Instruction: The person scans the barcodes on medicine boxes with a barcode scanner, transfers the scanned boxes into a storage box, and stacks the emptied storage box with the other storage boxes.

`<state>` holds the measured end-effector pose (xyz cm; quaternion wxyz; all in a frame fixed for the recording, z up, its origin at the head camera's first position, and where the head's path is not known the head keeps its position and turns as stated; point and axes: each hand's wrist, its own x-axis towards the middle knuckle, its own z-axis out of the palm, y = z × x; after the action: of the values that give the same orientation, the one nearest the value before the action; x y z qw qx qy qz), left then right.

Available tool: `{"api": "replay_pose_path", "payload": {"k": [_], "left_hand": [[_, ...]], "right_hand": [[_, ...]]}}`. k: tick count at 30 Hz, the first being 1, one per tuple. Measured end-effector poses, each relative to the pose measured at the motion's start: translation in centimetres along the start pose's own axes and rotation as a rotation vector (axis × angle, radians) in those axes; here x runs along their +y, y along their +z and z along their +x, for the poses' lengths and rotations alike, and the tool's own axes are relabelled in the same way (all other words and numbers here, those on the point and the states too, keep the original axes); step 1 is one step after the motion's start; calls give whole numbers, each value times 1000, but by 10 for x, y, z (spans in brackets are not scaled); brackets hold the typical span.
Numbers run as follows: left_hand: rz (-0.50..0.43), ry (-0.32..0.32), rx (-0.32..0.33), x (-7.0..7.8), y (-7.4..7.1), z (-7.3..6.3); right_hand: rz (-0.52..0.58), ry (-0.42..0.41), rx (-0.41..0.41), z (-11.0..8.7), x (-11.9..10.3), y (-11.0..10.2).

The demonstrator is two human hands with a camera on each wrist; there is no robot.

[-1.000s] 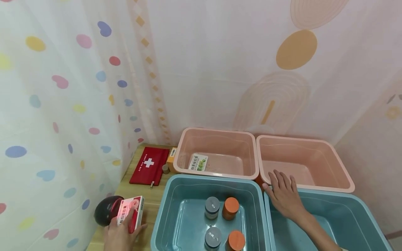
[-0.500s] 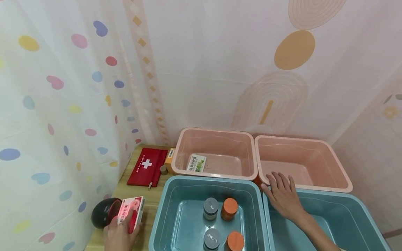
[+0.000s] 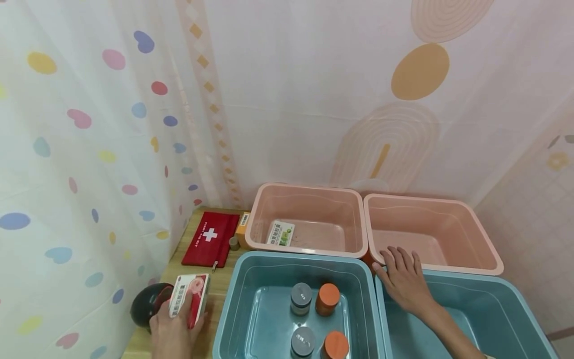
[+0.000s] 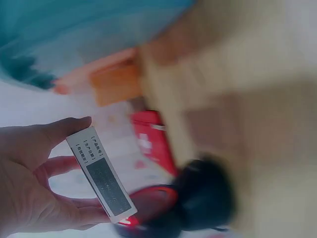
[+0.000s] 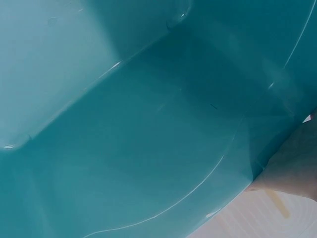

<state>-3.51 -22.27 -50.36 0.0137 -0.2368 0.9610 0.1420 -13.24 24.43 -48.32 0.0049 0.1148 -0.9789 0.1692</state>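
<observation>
My left hand (image 3: 172, 329) grips a white and red medicine box (image 3: 198, 286) between thumb and fingers, over the left side of the table. Just left of the box is a black, rounded scanner (image 3: 145, 305); in the left wrist view its red-rimmed window (image 4: 156, 201) faces the box's lower end, where a small red glow shows. Printed text and a dark panel mark the narrow side of the box (image 4: 103, 173) there. With fingers extended, my right hand (image 3: 405, 281) rests at the rims where the right pink and blue bins meet.
Two gray-capped and two orange-capped bottles stand in the left blue bin (image 3: 226, 304). A white-green box (image 3: 281, 233) lies in the left pink bin (image 3: 307, 188). Beside the bins are a red first aid pouch (image 3: 212, 239), an orange box (image 3: 242, 230) and a small cylinder (image 3: 233, 243).
The medicine box has moved slightly up and to the right in my left hand, and the red light across its face is gone. My right hand stays at the rims.
</observation>
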Motion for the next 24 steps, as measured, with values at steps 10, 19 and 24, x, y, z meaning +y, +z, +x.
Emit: {"api": "replay_pose_path", "payload": {"k": [10,19,24], "left_hand": [[-212,399,198,130,-71,21],[-166,499,90,217,-18,86],[-35,486,98,219,49,116]], "right_hand": [[17,-1,19,-2,6,0],[15,-12,17,-1,-1,0],[7,-19,14,-3,-3,1]]}}
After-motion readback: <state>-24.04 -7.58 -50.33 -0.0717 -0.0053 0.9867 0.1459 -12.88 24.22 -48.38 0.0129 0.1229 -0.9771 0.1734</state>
